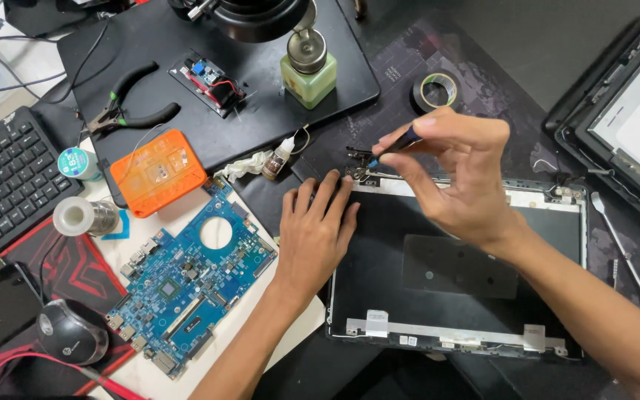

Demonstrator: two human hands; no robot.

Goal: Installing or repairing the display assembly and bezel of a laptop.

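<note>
Black plastic is filling the middle of the view: a laptop lid back cover (483, 222) is lying flat on the dark work mat (483, 81), inner side up, with a metal hinge (363, 175) at its top left corner. The left hand (312, 237) is resting palm down on this corner of the cover, its fingers spread and flat, gripping nothing. The right hand (457, 174) is hovering above the top edge of the cover, and its thumb and fingers are pinched together on a thin screwdriver (394, 145) with a dark handle; the tip is pointing down to the hinge, but I cannot tell if it is touching a screw. To the left of the cover, a blue motherboard (190, 285) is lying on a white surface, and above it an orange case (158, 172) is sitting beside black pliers (131, 111). A small glue bottle (280, 157) is standing near the hinge, and a roll of black tape (437, 90) is lying behind the right hand. A green dispenser bottle (309, 72) is standing on a black tray. A keyboard (5, 181) and a mouse (70, 332) are sitting at the far left, and a metal pry tool (620, 248) is lying to the right of the cover.
</note>
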